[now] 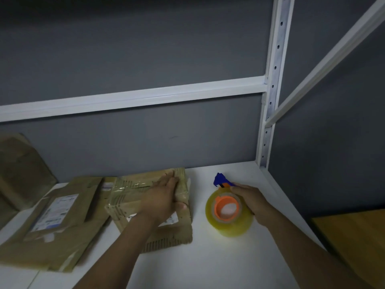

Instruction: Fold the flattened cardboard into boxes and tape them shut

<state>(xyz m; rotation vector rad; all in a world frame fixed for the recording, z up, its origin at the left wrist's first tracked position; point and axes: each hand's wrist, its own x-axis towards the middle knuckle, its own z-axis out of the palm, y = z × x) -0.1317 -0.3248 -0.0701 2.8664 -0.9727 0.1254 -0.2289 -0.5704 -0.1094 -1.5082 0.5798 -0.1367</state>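
Head view, left to right. At the far left edge a brown cardboard sheet (18, 174) leans against the grey wall (145, 49), cut off by the frame and too dim to read. Just right of it a pile of flattened cardboard (62, 226) with pale shipping labels lies on the white shelf (208, 263). Its near corner reaches the shelf's lower-left part, and its right edge touches or slips under the box (125, 201).

The box sits left of centre, close to the wall, glossy with tape. The left hand (164, 197) lies flat on its top, fingers (169, 180) straight and together, thumb down over the right edge. A corrugated flap juts out below the forearm; whether it belongs to the box cannot be told.

A bare strip of shelf separates the box from the tape roll (229, 224), which is yellowish with an orange core. The right hand (252, 201) holds the roll, its fingers (239, 189) curled over the far rim and hiding it. A blue cutter (219, 179) shows just behind the fingers, partly covered. Open white shelf runs below both forearms to the bottom of the frame.

Behind, a white beam (145, 97) crosses the wall to a perforated upright (275, 80) at the shelf's right rear corner. A white rail (333, 55) climbs diagonally to the upper right. A wooden surface (358, 236) fills the lower right, past the shelf's edge.
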